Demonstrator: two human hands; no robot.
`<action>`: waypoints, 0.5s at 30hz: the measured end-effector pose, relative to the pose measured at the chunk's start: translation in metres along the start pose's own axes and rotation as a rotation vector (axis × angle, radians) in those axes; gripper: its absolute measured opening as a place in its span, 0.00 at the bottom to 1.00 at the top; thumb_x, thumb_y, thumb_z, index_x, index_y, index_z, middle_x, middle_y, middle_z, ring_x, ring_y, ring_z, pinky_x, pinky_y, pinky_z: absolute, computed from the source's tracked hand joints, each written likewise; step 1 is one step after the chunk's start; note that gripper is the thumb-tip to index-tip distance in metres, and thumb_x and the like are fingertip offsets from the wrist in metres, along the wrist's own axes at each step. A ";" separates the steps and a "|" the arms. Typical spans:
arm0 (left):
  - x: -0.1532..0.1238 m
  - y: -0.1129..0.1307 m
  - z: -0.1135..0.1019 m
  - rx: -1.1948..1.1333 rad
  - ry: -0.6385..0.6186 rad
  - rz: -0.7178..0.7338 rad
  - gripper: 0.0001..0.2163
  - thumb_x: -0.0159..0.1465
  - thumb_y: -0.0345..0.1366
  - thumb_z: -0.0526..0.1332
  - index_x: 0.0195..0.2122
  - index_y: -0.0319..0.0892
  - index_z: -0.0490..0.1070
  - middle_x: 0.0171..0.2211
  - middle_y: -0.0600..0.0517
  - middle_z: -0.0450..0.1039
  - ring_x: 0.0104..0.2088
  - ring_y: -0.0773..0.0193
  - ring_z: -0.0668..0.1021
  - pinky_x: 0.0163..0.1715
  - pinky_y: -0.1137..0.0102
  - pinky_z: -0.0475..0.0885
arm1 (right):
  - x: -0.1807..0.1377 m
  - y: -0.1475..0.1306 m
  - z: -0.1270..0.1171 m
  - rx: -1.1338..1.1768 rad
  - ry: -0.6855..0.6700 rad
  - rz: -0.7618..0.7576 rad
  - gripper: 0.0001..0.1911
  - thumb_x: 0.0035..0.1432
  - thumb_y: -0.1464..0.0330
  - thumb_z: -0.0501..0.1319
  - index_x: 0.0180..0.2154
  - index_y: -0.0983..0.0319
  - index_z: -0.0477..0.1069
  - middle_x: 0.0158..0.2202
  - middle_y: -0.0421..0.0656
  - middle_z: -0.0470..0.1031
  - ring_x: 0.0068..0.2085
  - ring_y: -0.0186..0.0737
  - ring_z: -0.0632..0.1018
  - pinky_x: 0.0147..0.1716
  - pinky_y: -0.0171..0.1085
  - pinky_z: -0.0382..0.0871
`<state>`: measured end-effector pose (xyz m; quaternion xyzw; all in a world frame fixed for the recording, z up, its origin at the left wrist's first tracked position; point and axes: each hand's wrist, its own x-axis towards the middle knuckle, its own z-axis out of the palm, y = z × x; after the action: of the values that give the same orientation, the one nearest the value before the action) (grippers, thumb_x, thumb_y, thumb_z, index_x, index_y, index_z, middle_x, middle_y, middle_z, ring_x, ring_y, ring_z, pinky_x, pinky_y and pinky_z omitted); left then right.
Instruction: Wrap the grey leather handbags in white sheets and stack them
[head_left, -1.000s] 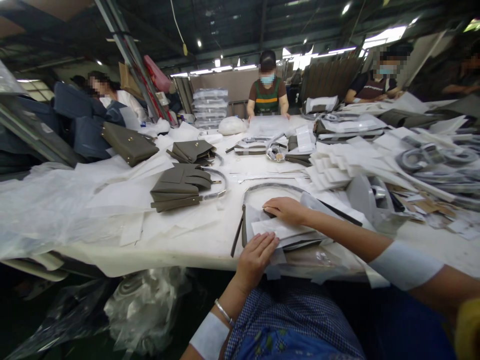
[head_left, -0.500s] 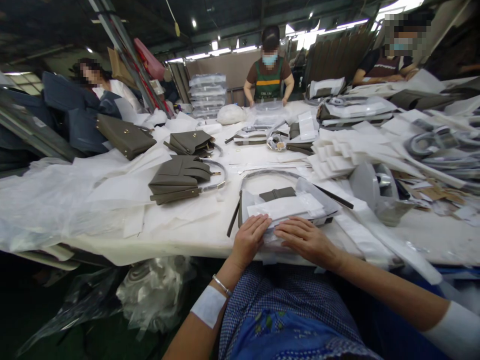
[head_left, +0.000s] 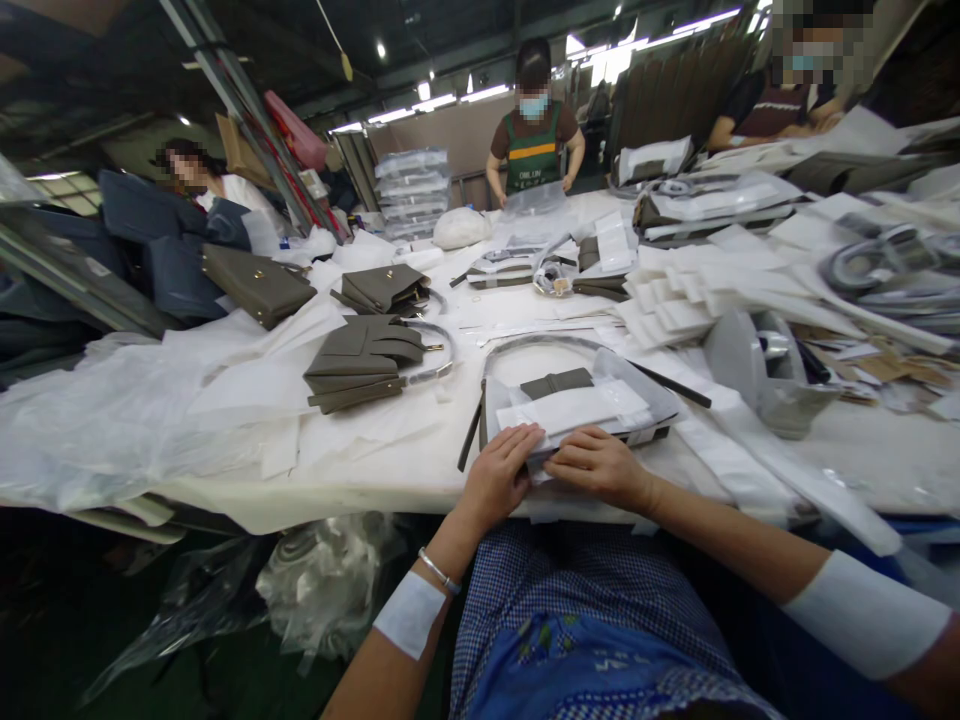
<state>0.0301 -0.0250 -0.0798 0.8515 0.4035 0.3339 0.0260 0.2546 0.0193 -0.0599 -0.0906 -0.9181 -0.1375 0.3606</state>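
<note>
A grey-green handbag (head_left: 556,383), partly covered by white wrapping sheets (head_left: 581,407), lies in front of me near the table's front edge. Its handle (head_left: 544,341), wrapped in clear film, arches away from me. Dark strap ends (head_left: 471,432) stick out at both sides. My left hand (head_left: 501,475) rests on the bag's near edge, open, its fingers stretched over the wrapping. Close beside it, my right hand (head_left: 604,470) has its fingers drawn together at the same near edge. What they pinch is hidden beneath them.
Several unwrapped handbags (head_left: 364,362) lie to the left, beside translucent sheets (head_left: 150,410). Stacked white paper pieces (head_left: 675,300) and a grey tape dispenser (head_left: 772,375) are at the right. A co-worker (head_left: 534,140) stands across the table (head_left: 375,440); two more people work farther off.
My right hand's fingers have gone from lying flat on the wrapping to bent and pinched together at its near edge. My left hand stays on the bag. The view has shifted slightly.
</note>
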 end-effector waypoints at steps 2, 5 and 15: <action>0.003 0.004 -0.013 -0.071 -0.075 -0.007 0.34 0.59 0.27 0.61 0.68 0.41 0.55 0.65 0.46 0.64 0.65 0.57 0.66 0.66 0.57 0.62 | -0.001 0.002 0.002 -0.020 -0.002 -0.029 0.06 0.66 0.72 0.59 0.41 0.60 0.74 0.32 0.40 0.79 0.36 0.36 0.75 0.40 0.38 0.66; 0.006 0.004 -0.021 -0.096 -0.095 -0.021 0.28 0.64 0.31 0.61 0.66 0.41 0.58 0.64 0.45 0.66 0.64 0.57 0.68 0.66 0.58 0.63 | -0.001 0.006 0.006 -0.040 -0.007 -0.043 0.06 0.66 0.71 0.59 0.42 0.60 0.74 0.33 0.40 0.79 0.36 0.36 0.75 0.39 0.38 0.66; 0.000 -0.008 0.008 0.077 0.074 0.047 0.21 0.71 0.29 0.55 0.64 0.48 0.63 0.59 0.49 0.71 0.61 0.62 0.72 0.62 0.59 0.69 | -0.029 -0.017 -0.003 0.082 -0.156 0.016 0.17 0.68 0.76 0.54 0.55 0.60 0.71 0.48 0.45 0.81 0.47 0.38 0.78 0.52 0.44 0.70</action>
<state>0.0294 -0.0182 -0.0885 0.8483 0.3966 0.3497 -0.0296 0.2733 0.0006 -0.0809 -0.0932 -0.9475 -0.0892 0.2926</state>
